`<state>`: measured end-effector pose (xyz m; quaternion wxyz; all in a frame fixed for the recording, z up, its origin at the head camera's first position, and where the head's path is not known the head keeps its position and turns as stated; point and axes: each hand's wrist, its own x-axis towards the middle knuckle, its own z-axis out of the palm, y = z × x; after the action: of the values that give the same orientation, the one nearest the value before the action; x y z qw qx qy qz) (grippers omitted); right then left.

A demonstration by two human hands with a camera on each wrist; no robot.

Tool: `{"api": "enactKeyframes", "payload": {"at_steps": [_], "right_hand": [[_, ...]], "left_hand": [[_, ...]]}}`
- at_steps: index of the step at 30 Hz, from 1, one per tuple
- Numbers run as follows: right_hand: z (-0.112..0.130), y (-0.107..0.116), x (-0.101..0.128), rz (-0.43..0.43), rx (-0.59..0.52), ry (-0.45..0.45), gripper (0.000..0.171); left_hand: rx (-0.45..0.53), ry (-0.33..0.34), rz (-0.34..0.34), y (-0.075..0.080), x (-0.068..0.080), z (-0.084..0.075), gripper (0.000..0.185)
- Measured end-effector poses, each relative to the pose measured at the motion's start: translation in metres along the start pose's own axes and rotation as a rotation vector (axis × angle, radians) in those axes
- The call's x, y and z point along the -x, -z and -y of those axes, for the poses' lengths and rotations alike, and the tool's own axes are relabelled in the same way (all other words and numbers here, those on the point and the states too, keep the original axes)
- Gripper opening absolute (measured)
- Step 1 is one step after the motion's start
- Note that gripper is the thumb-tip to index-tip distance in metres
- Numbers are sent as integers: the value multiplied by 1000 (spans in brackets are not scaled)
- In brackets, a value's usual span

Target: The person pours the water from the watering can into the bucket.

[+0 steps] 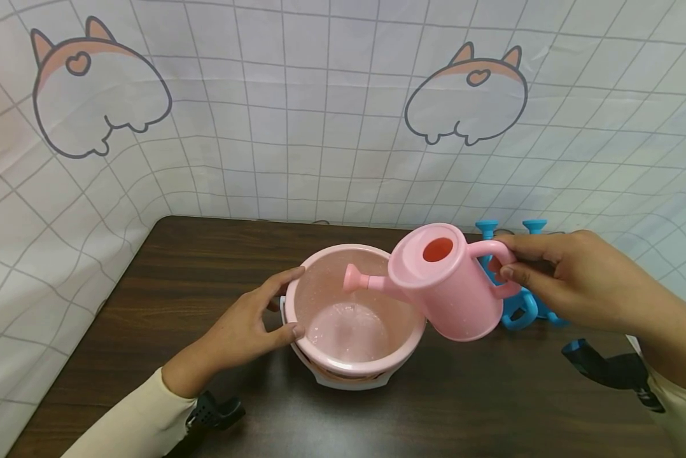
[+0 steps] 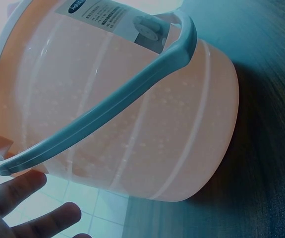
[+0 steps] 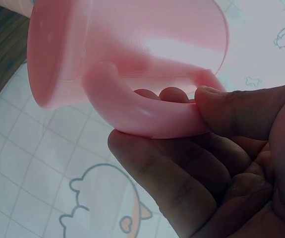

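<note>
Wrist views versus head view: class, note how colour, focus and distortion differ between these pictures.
Head view: even light, sharp, and the grid backdrop bows from a wide lens. Left wrist view: strong blue-green tint, the bucket washed out pale at upper left. Right wrist view: the watering can and right hand are very close and soft, with a bright glare patch on the can.

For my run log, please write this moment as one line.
left hand: steadies pink bucket | right hand: holds pink watering can by handle, spout over bucket
</note>
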<state>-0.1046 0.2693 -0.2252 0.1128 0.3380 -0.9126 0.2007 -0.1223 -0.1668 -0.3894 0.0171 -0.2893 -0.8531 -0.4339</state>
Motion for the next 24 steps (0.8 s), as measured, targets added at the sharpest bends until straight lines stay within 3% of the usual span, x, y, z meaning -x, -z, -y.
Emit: {"api": "enactKeyframes", "payload": {"at_steps": [24], "right_hand": [[-1, 1, -1, 5, -2, 19, 41]], "left_hand": [[9, -7, 3, 0, -1, 0, 83]]}}
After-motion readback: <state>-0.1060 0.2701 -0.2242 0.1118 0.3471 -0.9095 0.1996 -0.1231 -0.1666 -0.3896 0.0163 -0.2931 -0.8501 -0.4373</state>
